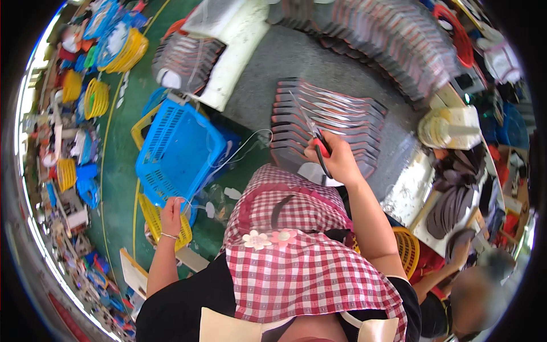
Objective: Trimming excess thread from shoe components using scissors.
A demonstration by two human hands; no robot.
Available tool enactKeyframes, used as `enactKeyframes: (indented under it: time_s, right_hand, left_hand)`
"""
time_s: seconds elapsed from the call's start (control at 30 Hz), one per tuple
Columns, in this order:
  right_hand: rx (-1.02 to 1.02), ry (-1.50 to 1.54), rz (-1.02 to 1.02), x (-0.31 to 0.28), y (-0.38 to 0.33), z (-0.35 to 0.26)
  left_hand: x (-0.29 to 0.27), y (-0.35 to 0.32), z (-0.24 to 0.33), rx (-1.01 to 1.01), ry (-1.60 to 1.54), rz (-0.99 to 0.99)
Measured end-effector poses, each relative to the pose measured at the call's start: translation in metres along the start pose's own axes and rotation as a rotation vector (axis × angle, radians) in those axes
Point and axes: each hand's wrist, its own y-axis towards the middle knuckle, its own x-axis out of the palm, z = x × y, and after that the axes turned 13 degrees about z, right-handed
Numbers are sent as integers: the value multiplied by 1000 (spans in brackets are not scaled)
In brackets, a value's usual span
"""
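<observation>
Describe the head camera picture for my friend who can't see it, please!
The right grip holds red-and-black scissors over a row of grey pieces on a dark table. The left grip is near a blue basket. The wearer has a checked apron.

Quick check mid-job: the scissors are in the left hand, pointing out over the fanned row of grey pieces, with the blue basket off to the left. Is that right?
Not quite: the head view shows the scissors in the right hand, not the left. They do point out over the fanned row of grey pieces, with the blue basket off to the left.
</observation>
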Motion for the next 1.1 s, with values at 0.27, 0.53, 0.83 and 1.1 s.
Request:
enactKeyframes:
  time_s: [0.27, 0.53, 0.83, 1.1]
  right_hand:
    - [-175, 196, -286, 51, 12, -61]
    - [17, 503, -716, 68, 2, -124]
    - [-334, 542, -274, 37, -9, -112]
    - [-47, 252, -42, -37, -29, -66]
  left_hand:
    - [-10, 33, 166, -74, -536, 3]
    - [-4, 52, 232, 143, -440, -385]
    - [9, 76, 249, 277, -509, -499]
    - [16, 106, 224, 228, -481, -562]
